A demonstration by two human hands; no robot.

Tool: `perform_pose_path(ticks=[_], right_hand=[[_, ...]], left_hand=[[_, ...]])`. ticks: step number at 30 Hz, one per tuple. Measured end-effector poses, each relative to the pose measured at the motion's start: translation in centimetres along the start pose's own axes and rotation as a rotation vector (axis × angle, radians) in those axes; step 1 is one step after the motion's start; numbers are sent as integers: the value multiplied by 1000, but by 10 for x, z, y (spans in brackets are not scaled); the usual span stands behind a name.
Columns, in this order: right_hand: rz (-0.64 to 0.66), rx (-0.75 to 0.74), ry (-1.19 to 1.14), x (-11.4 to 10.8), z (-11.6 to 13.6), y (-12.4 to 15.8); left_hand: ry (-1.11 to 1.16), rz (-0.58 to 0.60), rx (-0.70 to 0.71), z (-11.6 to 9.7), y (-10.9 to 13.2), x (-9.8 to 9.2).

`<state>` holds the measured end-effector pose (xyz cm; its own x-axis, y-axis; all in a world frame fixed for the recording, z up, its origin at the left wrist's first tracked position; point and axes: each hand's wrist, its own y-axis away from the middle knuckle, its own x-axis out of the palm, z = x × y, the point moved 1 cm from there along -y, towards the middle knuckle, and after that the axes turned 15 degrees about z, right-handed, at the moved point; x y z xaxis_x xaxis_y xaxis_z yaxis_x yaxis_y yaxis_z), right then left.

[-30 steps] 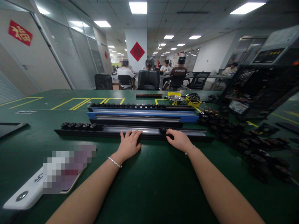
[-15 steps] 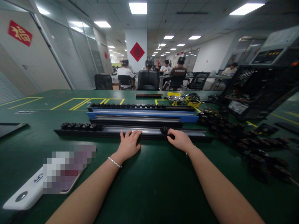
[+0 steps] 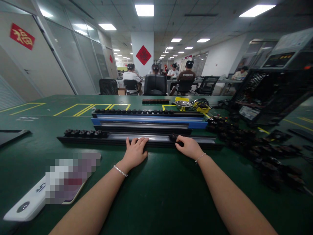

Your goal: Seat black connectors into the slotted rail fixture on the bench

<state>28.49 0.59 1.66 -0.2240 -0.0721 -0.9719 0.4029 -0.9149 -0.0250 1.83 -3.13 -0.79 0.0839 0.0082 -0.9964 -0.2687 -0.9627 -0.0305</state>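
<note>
A long black rail [image 3: 156,138] with a silvery inner channel lies crosswise on the green table before me. My left hand [image 3: 136,149] rests on its near edge, fingers spread and holding nothing. Further right, the curled fingers of my right hand [image 3: 188,145] pinch a small black part [image 3: 173,137] that sits in the channel. Its exact kind is too dark to make out, and the fingertips partly cover it. At the left end of the same rail stand several similar black parts [image 3: 82,133] in a row.
Behind lie a blue rail [image 3: 149,123] and a black rail filled with black parts [image 3: 133,111]. Heaped black parts [image 3: 264,147] and an open computer case [image 3: 256,85] occupy the right. A white device [image 3: 26,204] lies front left. Several people sit at desks beyond.
Both hands stay in nearly the same place, the right one still at the small black part. The whole view has shifted very slightly.
</note>
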Motion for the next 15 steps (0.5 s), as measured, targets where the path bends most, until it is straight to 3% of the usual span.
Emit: perform_pose_path(ticks=[15], right_hand=[[-33, 3, -18, 1, -6, 1]], left_hand=[[3, -8, 1, 0, 0, 1]])
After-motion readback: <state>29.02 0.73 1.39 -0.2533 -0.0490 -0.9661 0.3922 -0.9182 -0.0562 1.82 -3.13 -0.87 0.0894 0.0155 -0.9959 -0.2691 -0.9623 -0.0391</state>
